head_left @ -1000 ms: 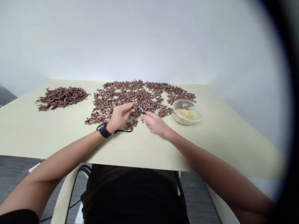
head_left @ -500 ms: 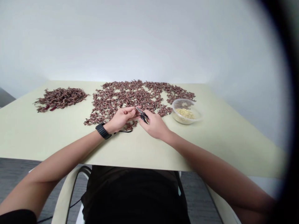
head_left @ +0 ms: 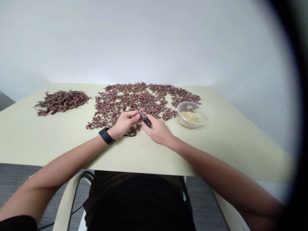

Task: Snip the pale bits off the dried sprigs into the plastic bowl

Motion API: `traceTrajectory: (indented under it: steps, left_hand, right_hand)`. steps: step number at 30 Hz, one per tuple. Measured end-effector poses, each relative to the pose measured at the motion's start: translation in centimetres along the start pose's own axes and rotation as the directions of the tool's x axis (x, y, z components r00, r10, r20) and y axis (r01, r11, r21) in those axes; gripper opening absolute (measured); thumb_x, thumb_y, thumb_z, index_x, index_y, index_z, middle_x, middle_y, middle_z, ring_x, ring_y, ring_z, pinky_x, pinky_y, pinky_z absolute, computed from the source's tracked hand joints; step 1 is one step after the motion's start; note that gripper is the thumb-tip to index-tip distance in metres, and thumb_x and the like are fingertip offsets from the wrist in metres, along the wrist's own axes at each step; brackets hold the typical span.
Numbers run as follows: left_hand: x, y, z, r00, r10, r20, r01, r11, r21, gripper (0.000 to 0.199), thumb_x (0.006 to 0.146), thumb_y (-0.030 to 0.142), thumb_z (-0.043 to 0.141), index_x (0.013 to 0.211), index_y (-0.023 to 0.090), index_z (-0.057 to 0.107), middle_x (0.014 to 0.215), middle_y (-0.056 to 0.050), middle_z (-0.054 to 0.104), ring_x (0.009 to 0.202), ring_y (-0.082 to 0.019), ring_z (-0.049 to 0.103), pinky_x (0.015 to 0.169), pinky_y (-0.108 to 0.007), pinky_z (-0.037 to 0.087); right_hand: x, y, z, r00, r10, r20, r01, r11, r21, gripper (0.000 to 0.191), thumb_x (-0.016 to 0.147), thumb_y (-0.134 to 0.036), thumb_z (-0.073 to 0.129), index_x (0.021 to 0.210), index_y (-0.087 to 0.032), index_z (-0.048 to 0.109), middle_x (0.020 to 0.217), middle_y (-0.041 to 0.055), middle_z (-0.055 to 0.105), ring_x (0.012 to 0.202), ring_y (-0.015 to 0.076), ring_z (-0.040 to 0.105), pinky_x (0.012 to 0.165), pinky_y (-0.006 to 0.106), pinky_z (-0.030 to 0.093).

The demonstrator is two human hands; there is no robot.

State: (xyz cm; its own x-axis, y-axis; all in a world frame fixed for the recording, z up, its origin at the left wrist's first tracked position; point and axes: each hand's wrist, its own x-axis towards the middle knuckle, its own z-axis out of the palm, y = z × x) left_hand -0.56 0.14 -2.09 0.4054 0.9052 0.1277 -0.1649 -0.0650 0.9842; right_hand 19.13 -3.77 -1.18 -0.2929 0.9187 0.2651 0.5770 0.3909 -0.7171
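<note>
My left hand [head_left: 125, 123], with a black watch on its wrist, is closed in a pinch. What lies between its fingertips is too small to make out. In my right hand [head_left: 157, 129] is a small pliers-like tool [head_left: 145, 121] with black handles and silver jaws. The tool's tip reaches the left fingertips, and its handles are squeezed close together. Both hands are over the near edge of a wide spread of small, dry, reddish-brown pieces [head_left: 134, 98], which look like dried plant parts.
A denser heap of similar dark red pieces [head_left: 64, 101] lies at the left. On the right stands a clear round plastic bowl [head_left: 190, 125] with pale yellow bits inside. A thin black object [head_left: 130, 135] lies below my left hand. The pale yellow table [head_left: 154, 160] meets a white wall.
The tool's handles have been squeezed together, and its jaws have moved slightly left to the left fingertips. My left hand has barely moved.
</note>
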Motion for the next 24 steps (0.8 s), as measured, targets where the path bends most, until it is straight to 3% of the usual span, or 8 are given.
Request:
traceTrajectory:
  steps: [6,9,12,15,18,20,21,24]
  left_hand:
    - [-0.1,-0.6,0.4,0.965,0.226,-0.135,-0.18,0.939,0.292,0.042,0.086,0.047,0.077,0.118,0.021,0.079,0.126,-0.006,0.074,0.137,-0.029,0.058,0.123,-0.048,0.039]
    - [0.0,-0.8,0.0,0.931,0.345,-0.118,-0.259,0.852,0.455,0.036,0.092,0.043,0.07,0.121,0.023,0.078,0.133,-0.004,0.071,0.133,-0.03,0.062,0.12,-0.05,0.043]
    - [0.1,-0.8,-1.1,0.875,0.484,0.015,-0.384,0.674,0.631,0.034,0.097,0.032,0.061,0.128,0.024,0.075,0.139,-0.005,0.066,0.13,-0.028,0.064,0.117,-0.048,0.048]
    - [0.2,-0.4,-2.4,0.822,0.527,0.215,-0.495,0.476,0.727,0.045,0.098,0.018,0.052,0.14,0.024,0.066,0.149,-0.005,0.058,0.136,-0.024,0.059,0.114,-0.041,0.051]
    - [0.2,0.1,-3.0,0.813,0.491,0.313,-0.519,0.368,0.771,0.054,0.097,0.01,0.046,0.145,0.028,0.061,0.155,-0.003,0.053,0.14,-0.021,0.055,0.118,-0.039,0.047]
    - [0.3,0.1,-2.8,0.833,0.487,0.262,-0.488,0.425,0.762,0.048,0.097,0.014,0.05,0.142,0.027,0.065,0.151,-0.005,0.057,0.137,-0.022,0.058,0.117,-0.039,0.047]
    - [0.4,0.0,-2.5,0.853,0.485,0.19,-0.451,0.504,0.737,0.043,0.098,0.018,0.054,0.139,0.025,0.067,0.147,-0.006,0.061,0.134,-0.024,0.061,0.116,-0.04,0.048]
    - [0.5,-0.3,-1.5,0.929,0.361,-0.081,-0.276,0.823,0.496,0.039,0.094,0.036,0.068,0.129,0.019,0.074,0.13,-0.01,0.072,0.123,-0.028,0.068,0.113,-0.046,0.051]
  right_hand:
    - [0.1,-0.3,1.3,0.998,0.061,0.029,-0.067,0.959,0.276,0.026,0.094,-0.043,0.054,0.08,-0.021,0.052,0.075,-0.0009,0.054,0.071,0.0149,0.048,0.065,0.027,0.036]
    - [0.1,-1.1,1.3,0.964,0.192,0.186,-0.262,0.813,0.52,0.026,0.092,-0.044,0.055,0.079,-0.022,0.047,0.066,-0.0046,0.04,0.057,0.0113,0.036,0.051,0.024,0.028]
    - [0.1,-1.8,0.3,0.839,0.271,0.472,-0.54,0.523,0.659,0.026,0.091,-0.047,0.055,0.083,-0.024,0.045,0.063,-0.0083,0.025,0.049,0.0092,0.014,0.042,0.023,0.01]
    - [0.6,-1.7,-1.3,0.706,0.171,0.687,-0.703,0.286,0.651,0.028,0.09,-0.049,0.055,0.084,-0.023,0.045,0.063,-0.009,0.019,0.05,0.009,0.005,0.04,0.022,0.002]
    - [1.2,-1.1,-2.4,0.626,0.085,0.775,-0.771,0.215,0.599,0.029,0.088,-0.05,0.055,0.085,-0.022,0.047,0.063,-0.009,0.018,0.051,0.0093,0.004,0.04,0.021,0.002]
    - [1.3,-0.7,-2.4,0.647,0.107,0.755,-0.748,0.282,0.601,0.031,0.088,-0.053,0.054,0.087,-0.022,0.048,0.063,-0.0088,0.018,0.051,0.0095,0.005,0.04,0.022,0.003]
    - [1.3,-0.6,-2.2,0.692,0.147,0.706,-0.703,0.355,0.616,0.032,0.089,-0.054,0.052,0.087,-0.022,0.049,0.063,-0.0085,0.02,0.051,0.0097,0.006,0.041,0.023,0.005]
    - [0.9,-0.4,-1.3,0.922,0.222,0.317,-0.37,0.746,0.554,0.03,0.09,-0.051,0.054,0.083,-0.022,0.048,0.063,-0.0061,0.032,0.052,0.0102,0.022,0.046,0.024,0.018]
